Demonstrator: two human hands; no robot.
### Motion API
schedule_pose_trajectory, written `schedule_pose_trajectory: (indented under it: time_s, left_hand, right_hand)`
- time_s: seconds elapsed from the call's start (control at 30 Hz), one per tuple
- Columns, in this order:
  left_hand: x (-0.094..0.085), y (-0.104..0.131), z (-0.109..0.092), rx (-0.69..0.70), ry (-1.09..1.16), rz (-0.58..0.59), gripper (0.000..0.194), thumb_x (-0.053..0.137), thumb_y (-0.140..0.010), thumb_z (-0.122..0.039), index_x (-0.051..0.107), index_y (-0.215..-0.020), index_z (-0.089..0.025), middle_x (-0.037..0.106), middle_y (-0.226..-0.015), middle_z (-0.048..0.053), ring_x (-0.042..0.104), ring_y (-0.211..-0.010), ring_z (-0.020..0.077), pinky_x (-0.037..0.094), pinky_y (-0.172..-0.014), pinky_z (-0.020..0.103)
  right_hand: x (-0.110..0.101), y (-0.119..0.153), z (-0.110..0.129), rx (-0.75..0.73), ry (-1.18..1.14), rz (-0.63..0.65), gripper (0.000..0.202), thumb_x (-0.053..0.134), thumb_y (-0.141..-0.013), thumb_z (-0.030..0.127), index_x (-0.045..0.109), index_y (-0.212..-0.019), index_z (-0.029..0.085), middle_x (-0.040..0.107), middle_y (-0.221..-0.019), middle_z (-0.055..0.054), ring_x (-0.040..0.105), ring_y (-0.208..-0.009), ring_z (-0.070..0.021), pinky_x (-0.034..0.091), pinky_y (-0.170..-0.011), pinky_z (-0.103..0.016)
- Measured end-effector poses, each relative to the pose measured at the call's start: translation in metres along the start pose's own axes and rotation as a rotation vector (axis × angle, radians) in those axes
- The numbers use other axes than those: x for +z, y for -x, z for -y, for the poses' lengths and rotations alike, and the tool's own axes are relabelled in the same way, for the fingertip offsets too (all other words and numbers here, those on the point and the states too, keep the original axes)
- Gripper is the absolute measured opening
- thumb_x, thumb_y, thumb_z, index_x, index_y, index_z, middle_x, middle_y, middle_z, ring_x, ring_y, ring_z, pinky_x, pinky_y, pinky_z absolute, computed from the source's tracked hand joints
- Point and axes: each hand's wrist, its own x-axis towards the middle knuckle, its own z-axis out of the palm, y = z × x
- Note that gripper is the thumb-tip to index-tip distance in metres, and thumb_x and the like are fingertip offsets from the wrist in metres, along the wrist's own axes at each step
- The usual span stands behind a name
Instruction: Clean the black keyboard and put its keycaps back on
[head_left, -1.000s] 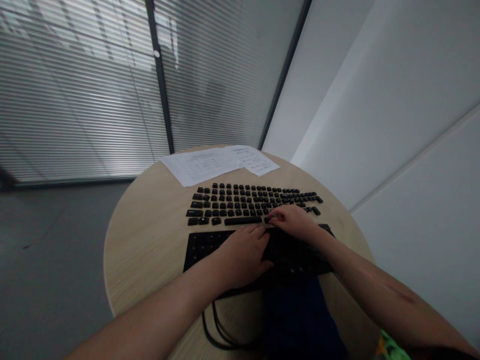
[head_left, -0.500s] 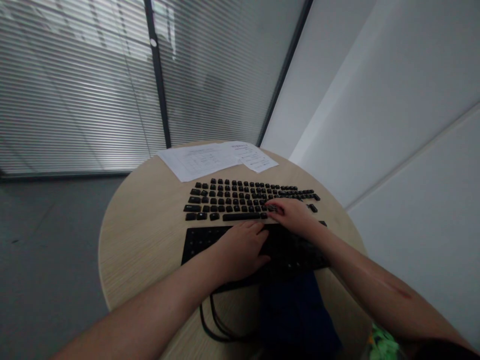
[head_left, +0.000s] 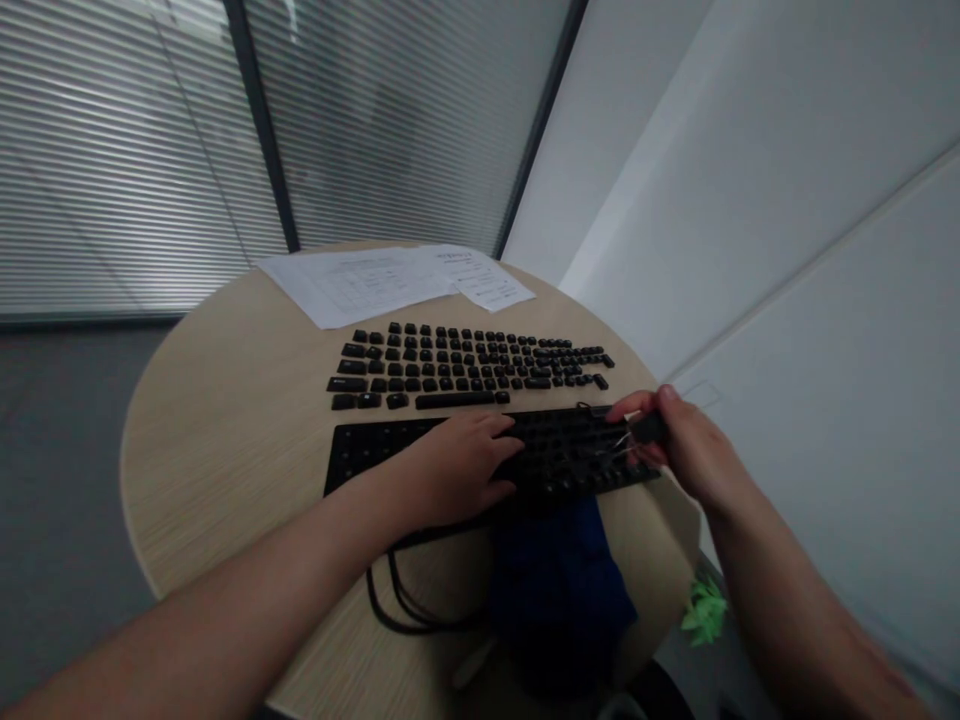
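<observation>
An office-like room: slatted blinds [head_left: 112,170], printed sheets [head_left: 367,285], round table [head_left: 217,430] and keyboard [head_left: 547,440].

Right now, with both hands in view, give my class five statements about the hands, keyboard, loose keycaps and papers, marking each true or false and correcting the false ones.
1. The left hand rests on the black keyboard. True.
2. The right hand is empty. False: it holds a small dark-handled tool with thin wire ends.
3. The loose keycaps lie in rows beyond the keyboard. True.
4. The papers lie between keyboard and keycaps. False: they lie past the keycaps.
5. A cable loops on the keyboard's near side. True.
</observation>
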Motion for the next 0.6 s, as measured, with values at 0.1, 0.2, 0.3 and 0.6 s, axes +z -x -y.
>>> schedule_pose_trajectory:
  time_s: [0.1,0.2,0.3,0.6]
  left_hand:
    - [0.000,0.000,0.001,0.013,0.009,-0.002,0.046,0.072,-0.087,-0.036,0.068,-0.131,-0.020,0.056,-0.149,0.015,0.052,-0.138,0.0335,0.039,-0.117,0.047]
    - [0.001,0.000,0.003,0.039,0.030,-0.023,0.044,0.073,-0.086,-0.033,0.069,-0.128,-0.022,0.058,-0.147,0.014,0.053,-0.136,0.0336,0.040,-0.116,0.047]
    - [0.002,0.001,0.004,0.056,0.041,-0.035,0.042,0.073,-0.085,-0.033,0.071,-0.126,-0.023,0.059,-0.145,0.013,0.055,-0.135,0.0331,0.042,-0.114,0.047]
    - [-0.001,-0.002,0.002,0.046,0.027,-0.018,0.043,0.075,-0.084,-0.031,0.072,-0.125,-0.022,0.062,-0.141,0.012,0.057,-0.131,0.0320,0.043,-0.113,0.045]
  right_hand:
    - [0.007,0.010,-0.007,0.087,-0.128,0.226,0.051,0.056,-0.091,0.070,0.067,-0.098,0.021,0.059,-0.055,0.003,0.060,-0.051,-0.0167,0.048,-0.052,-0.029]
    - [0.015,0.015,-0.012,0.094,-0.171,0.371,0.039,0.071,-0.088,0.054,0.063,-0.106,0.020,0.067,-0.065,0.002,0.067,-0.058,-0.0170,0.051,-0.058,-0.029]
    - [0.024,0.012,-0.020,0.076,-0.184,0.408,0.030,0.065,-0.093,0.046,0.062,-0.106,0.019,0.066,-0.064,0.002,0.065,-0.057,-0.0155,0.049,-0.057,-0.028]
    - [0.052,0.008,-0.029,0.090,-0.153,0.214,0.019,0.056,-0.087,0.039,0.057,-0.093,0.021,0.049,-0.045,0.009,0.047,-0.039,-0.0124,0.034,-0.043,-0.023]
